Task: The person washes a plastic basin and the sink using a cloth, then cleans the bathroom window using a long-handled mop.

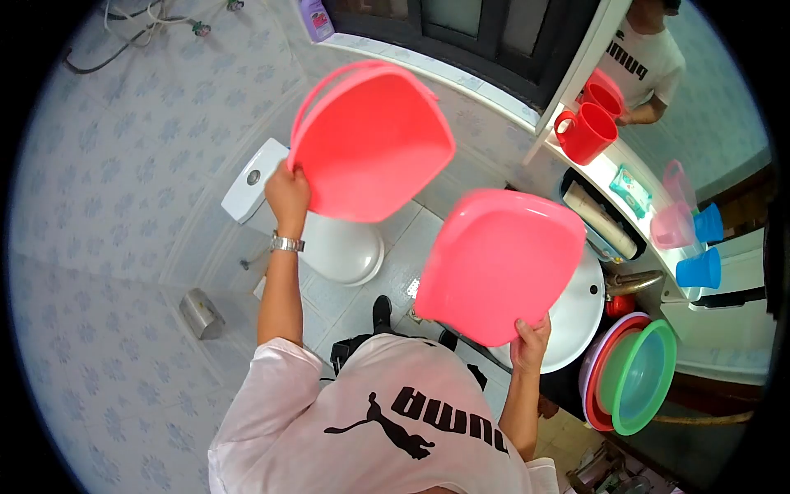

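My left hand (pixel 288 196), with a metal watch at the wrist, is closed on the edge of a pink plastic bucket (pixel 374 144). The bucket is tilted so its inside shows, and its pink handle rests up along the upper left rim. In my right hand (pixel 529 339) is a shallow pink lid (pixel 502 263) with rounded corners, pinched at its lower edge. Bucket and lid are held apart in the air, side by side. The lid partly covers the white washbasin (pixel 576 317) behind it.
A white toilet (pixel 341 251) stands beyond my left arm. Stacked basins, a green one (pixel 658 379) outermost, sit right of the washbasin. A shelf under the mirror bears a red mug (pixel 588 134) and a blue cup (pixel 699 269). A purple bottle (pixel 316 20) stands on the windowsill.
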A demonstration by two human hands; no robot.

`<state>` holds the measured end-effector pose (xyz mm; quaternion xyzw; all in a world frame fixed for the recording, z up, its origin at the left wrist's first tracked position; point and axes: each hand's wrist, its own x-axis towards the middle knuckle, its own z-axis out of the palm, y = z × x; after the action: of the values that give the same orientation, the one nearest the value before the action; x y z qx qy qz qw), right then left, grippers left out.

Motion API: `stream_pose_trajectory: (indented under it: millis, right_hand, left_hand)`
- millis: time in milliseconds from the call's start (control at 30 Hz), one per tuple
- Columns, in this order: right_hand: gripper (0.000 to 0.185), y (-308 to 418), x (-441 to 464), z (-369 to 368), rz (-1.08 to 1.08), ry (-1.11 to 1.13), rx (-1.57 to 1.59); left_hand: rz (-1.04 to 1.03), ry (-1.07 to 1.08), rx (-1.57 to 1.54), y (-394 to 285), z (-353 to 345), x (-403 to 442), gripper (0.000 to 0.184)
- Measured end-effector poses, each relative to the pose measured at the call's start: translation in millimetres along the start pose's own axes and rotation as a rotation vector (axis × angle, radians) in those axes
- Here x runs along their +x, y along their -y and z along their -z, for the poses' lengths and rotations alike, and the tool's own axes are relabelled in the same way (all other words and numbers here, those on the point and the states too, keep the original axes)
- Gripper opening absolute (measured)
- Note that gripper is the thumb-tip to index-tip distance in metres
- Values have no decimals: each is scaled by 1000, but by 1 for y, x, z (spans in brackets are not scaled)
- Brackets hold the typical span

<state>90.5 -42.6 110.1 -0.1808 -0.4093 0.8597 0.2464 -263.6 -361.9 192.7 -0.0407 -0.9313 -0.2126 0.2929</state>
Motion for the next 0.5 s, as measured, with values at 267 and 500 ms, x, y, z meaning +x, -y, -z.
stream_pose_trajectory:
  millis: [267,500]
  right_hand:
    - [51,-53,41,-64,-205,129,55]
    - [40,-118,79,-108,-318,133,62]
  left_hand:
    - [296,279,-38,73,-52,-97,24]
    - [731,367,-428,104,-75,-152,19]
